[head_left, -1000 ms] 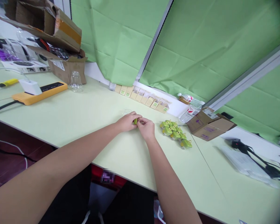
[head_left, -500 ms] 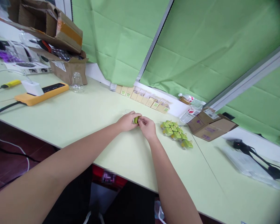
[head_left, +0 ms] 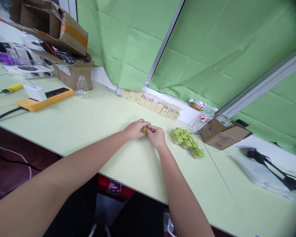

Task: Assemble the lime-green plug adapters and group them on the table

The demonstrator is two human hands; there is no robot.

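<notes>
Over the middle of the pale table (head_left: pixel 93 118), my left hand (head_left: pixel 135 129) is closed on a small green cap-like piece (head_left: pixel 143 129). My right hand (head_left: pixel 156 135) meets it from the other side, its thumb and fingers pinching the piece's right edge. Fingers hide much of the piece, so its exact kind does not show. A clear plastic piece (head_left: pixel 135 118) lies just beyond my left hand. To the right of my right hand sits a cluster of several small green-topped containers (head_left: pixel 185 140) with yellowish loops and clear lower parts.
Small tan boxes (head_left: pixel 151 103) line the wall. At left are an orange power strip (head_left: pixel 49 98), a yellow-handled screwdriver (head_left: pixel 12 88), a clear jar (head_left: pixel 82 89) and cardboard boxes (head_left: pixel 71 74). Rightward stand plastic bottles (head_left: pixel 201 121), another carton (head_left: pixel 222 133) and a black strap-like device (head_left: pixel 273 168).
The green piece has turned slightly between my fingers, and less of its opening shows. Both hands otherwise stay in place; the view shifts very little.
</notes>
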